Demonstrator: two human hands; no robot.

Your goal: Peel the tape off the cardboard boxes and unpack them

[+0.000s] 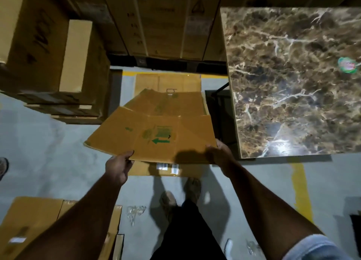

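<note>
the person stands over the floor [48, 142] holding a flattened cardboard box [152, 136] level above it. the left hand [119, 167] grips the box's near edge, the right hand [219, 154] grips its near right corner. under the box more flat cardboard [168, 84] lies on the floor. just right of the box stands a marble bench [293, 80]. crumpled tape [134, 213] lies on the floor near the person's shoes [179, 195].

Both arms stretched forward and down, left hand [118, 167] and right hand [219, 154] gripping flattened cardboard [152, 136], thumbs on top
</note>
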